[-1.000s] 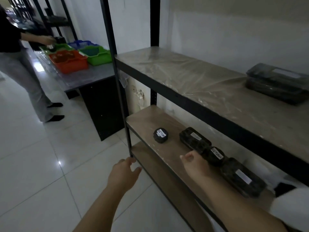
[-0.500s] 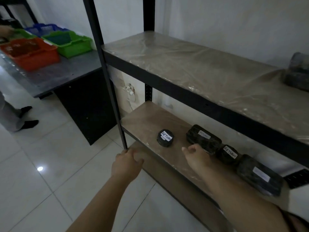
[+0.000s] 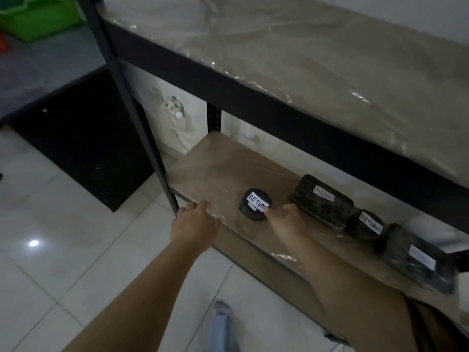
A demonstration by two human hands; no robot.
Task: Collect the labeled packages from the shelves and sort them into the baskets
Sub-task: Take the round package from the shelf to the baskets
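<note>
On the lower shelf stands a small round black package with a white label reading RETURN. My right hand is open just right of it, thumb tip at the label's edge. To the right lie a rectangular black package labelled RETURN, a second round RETURN package and another rectangular package whose label I cannot read. My left hand rests on the shelf's front edge beside the black upright post, fingers curled over the edge, holding no package.
The upper shelf, wrapped in clear plastic, overhangs the lower one. A green basket sits on a grey table at the top left, with a dark cabinet below. White floor tiles lie under me, and my leg shows at the bottom.
I have leaned in and down toward the lower shelf. My right hand has shifted left from the rectangular package to the round RETURN package. My left hand has come onto the shelf edge.
</note>
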